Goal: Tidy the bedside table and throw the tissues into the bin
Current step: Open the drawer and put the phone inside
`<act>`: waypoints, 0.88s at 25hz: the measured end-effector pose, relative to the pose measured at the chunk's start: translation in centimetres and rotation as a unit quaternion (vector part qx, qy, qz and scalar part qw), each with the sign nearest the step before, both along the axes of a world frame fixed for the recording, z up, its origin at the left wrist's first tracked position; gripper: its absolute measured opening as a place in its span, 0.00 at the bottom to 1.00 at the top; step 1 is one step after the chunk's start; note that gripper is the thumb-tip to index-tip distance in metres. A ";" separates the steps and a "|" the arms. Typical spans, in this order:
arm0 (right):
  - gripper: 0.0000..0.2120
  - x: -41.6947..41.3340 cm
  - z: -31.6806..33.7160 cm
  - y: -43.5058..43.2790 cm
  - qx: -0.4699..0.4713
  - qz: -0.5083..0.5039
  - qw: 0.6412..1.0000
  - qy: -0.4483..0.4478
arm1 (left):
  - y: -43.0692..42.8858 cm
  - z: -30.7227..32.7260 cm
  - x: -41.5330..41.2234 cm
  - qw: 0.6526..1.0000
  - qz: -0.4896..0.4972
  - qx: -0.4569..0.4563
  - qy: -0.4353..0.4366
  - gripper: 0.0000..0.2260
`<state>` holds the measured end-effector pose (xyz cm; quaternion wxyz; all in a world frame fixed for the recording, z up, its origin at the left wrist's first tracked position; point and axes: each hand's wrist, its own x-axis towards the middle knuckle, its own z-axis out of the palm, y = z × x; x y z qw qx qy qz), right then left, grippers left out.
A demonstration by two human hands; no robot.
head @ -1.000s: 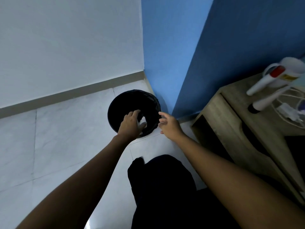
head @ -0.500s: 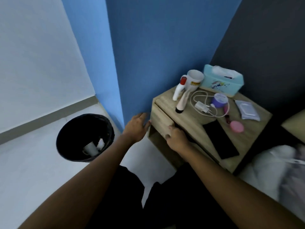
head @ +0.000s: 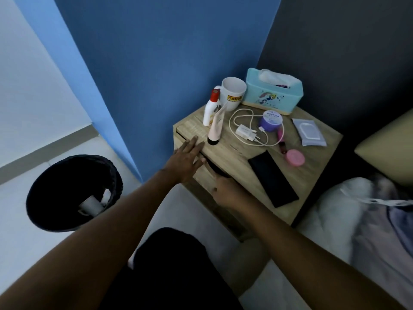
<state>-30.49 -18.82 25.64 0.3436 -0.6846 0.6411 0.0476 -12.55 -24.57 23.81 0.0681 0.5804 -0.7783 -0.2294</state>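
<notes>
The bedside table's wooden worktop (head: 234, 151) stands in the corner against the blue wall, and everything else is placed from it. The left hand (head: 186, 159) lies flat on its near left edge, fingers (head: 193, 143) spread and holding nothing, just short of a pink tube (head: 215, 128) standing on its black cap. The right hand (head: 224, 189) is at the front of the table, below the top edge, its fingers tucked into the dark gap there; whether they grip anything cannot be told.

At the back of the worktop sit a white mug (head: 233, 92) and a turquoise tissue box (head: 273, 95) with a tissue poking out, and a white bottle with a red cap (head: 211, 108) stands just in front of the mug. A white charger and cable (head: 248, 130) lie mid-top beside a purple tub (head: 271, 120). A wipes packet (head: 309, 135) lies to the right, a pink round case (head: 295, 158) nearer the front, and a black phone (head: 272, 179) along the front right edge.

On the floor to the left of the table, well apart from it, stands the black bin (head: 73, 193), with white tissues (head: 107, 195) and a pale cup inside.
</notes>
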 end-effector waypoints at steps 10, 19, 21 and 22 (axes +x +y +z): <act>0.19 1.7 2.2 4.0 0.066 -0.023 0.991 -0.112 | 1.1 -0.1 3.7 0.993 0.090 -0.040 -0.071 0.27; 0.12 -1.2 4.5 6.4 -0.107 -0.127 0.962 -0.218 | 6.2 -1.7 8.0 0.986 0.131 -0.021 -0.104 0.28; 0.13 -3.7 4.7 5.6 -0.244 -0.163 0.937 -0.188 | 7.0 -1.7 8.4 0.985 0.133 -0.022 -0.109 0.28; 0.15 -5.1 4.4 5.2 -0.298 -0.177 0.924 -0.161 | 7.4 -1.7 8.6 0.984 0.135 -0.024 -0.111 0.28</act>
